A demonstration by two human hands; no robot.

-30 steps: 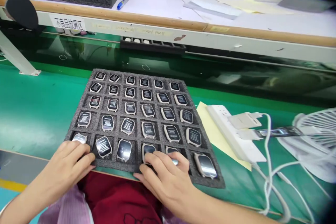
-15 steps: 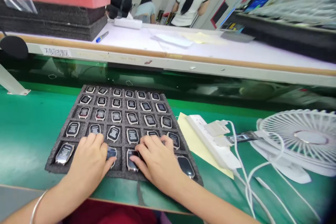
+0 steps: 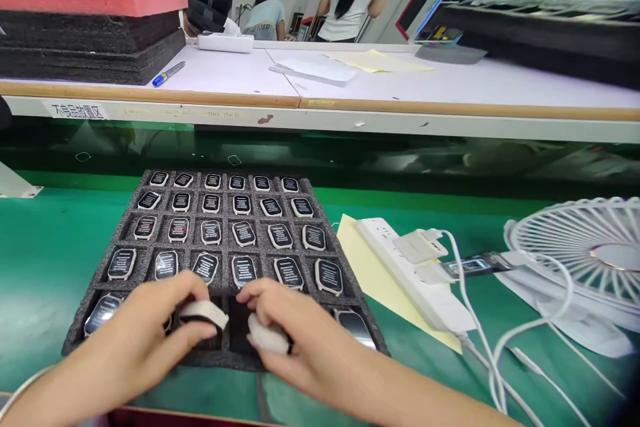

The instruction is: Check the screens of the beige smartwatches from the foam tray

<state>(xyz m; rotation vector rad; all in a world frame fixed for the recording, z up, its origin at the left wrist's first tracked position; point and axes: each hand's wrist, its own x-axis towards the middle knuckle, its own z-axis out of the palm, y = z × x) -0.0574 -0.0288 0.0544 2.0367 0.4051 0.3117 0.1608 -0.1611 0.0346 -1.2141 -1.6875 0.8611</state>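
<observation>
A dark foam tray [image 3: 125, 213] lies on the green belt, its pockets filled with several small watch bodies showing black screens. My left hand [image 3: 135, 340] is closed around one pale watch body [image 3: 203, 311], lifted edge-up over the tray's near row. Beside it, my right hand [image 3: 305, 340] pinches another pale watch body [image 3: 267, 340] above the same row. Two pockets under my fingers look dark and empty. More watch bodies stay in the near row at the left [image 3: 103, 312] and the right [image 3: 356, 325].
A white power strip [image 3: 400, 267] with plugs and white cables lies on a yellow sheet right of the tray. A white desk fan [image 3: 575, 247] is at far right. Behind, a raised shelf carries foam stacks [image 3: 85, 33], a blue pen [image 3: 167, 73] and papers. People stand beyond.
Both hands went from lying flat on the near row to each lifting a watch body out of its pocket. The view has tilted upward.
</observation>
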